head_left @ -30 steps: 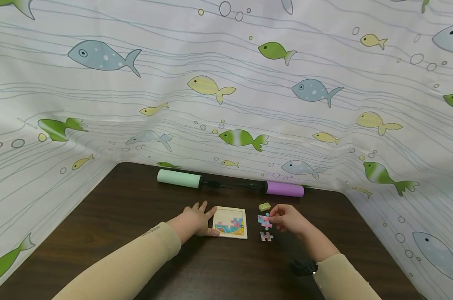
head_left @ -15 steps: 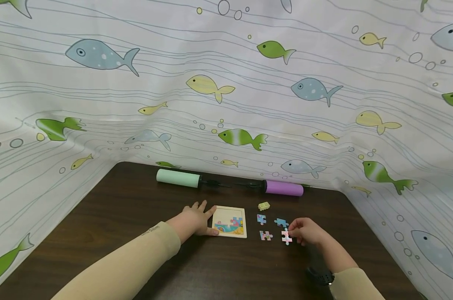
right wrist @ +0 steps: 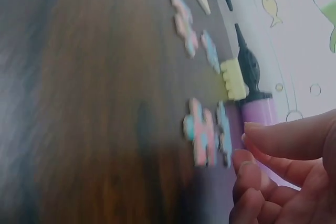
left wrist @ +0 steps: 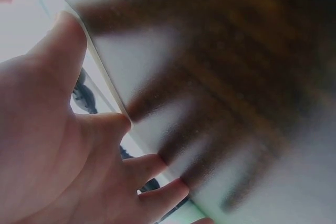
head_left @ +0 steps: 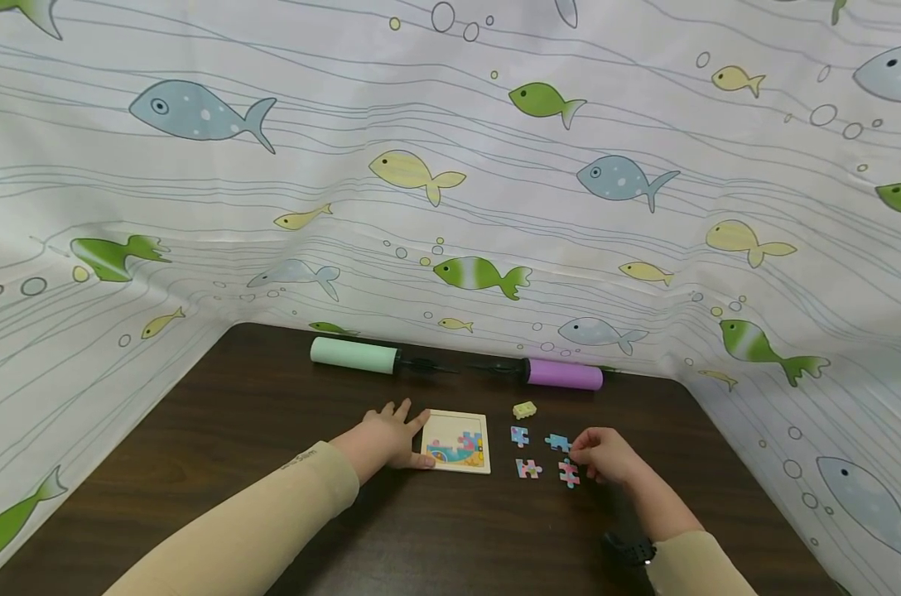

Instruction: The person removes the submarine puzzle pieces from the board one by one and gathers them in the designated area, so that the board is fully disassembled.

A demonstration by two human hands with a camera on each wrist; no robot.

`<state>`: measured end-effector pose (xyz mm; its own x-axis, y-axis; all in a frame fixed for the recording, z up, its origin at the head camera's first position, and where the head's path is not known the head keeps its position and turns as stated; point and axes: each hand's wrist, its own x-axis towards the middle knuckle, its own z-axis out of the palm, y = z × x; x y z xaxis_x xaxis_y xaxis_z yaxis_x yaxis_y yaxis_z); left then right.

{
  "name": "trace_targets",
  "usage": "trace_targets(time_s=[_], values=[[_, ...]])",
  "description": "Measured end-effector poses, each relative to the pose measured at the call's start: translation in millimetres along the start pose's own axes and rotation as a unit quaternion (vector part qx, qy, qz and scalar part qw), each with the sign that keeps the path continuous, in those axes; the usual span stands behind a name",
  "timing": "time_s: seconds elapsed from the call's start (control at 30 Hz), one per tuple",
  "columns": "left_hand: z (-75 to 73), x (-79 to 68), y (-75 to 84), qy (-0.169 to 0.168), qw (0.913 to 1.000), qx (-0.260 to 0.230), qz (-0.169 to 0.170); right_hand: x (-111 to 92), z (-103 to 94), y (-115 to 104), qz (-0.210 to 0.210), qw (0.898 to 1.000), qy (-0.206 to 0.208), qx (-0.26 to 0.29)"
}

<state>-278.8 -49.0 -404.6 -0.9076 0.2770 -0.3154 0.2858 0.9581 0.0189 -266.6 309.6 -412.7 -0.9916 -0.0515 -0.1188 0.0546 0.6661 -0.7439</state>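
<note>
My left hand (head_left: 391, 439) rests with spread fingers against the left edge of a wooden puzzle board (head_left: 456, 418). Part of a picture lies in the board's lower half. Just right of two loose puzzle pieces is my right hand (head_left: 607, 455). One is a blue piece (head_left: 558, 443), the other a pink-and-blue piece (head_left: 569, 473). In the right wrist view, a gap shows between the thumb (right wrist: 289, 139) and the bent fingers, with nothing held. Two more pieces lie nearer the board: a small blue-and-pink piece (head_left: 520, 436) and a pink piece (head_left: 528, 468).
A pale yellow toy brick (head_left: 524, 410) lies behind the loose pieces. Along the back of the dark table (head_left: 450, 538) lie a mint-green hand pump (head_left: 355, 355) and a purple hand pump (head_left: 565, 374). A fish-print curtain (head_left: 450, 108) hangs behind and at both sides.
My right hand carried two pieces rightward, away from the board, and set them down apart. It has since let go of the pink-and-blue piece and shifted slightly back. The left hand stays put.
</note>
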Motion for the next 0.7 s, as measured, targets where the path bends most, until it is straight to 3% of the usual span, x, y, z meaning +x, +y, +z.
trace_targets(time_s=[0.27, 0.43, 0.7], values=[[-0.6, 1.7, 0.5, 0.001, 1.0, 0.0, 0.0, 12.6, 15.0, -27.5, -0.042, 0.998, -0.025, 0.026], [0.3, 2.4, 0.5, -0.001, 1.0, -0.001, -0.001, 20.1, 36.3, -49.5, -0.065, 0.996, -0.051, 0.021], [0.9, 1.8, 0.3, 0.0, 1.0, 0.003, -0.001, 28.5, 74.7, -75.5, -0.074, 0.996, -0.059, -0.01]])
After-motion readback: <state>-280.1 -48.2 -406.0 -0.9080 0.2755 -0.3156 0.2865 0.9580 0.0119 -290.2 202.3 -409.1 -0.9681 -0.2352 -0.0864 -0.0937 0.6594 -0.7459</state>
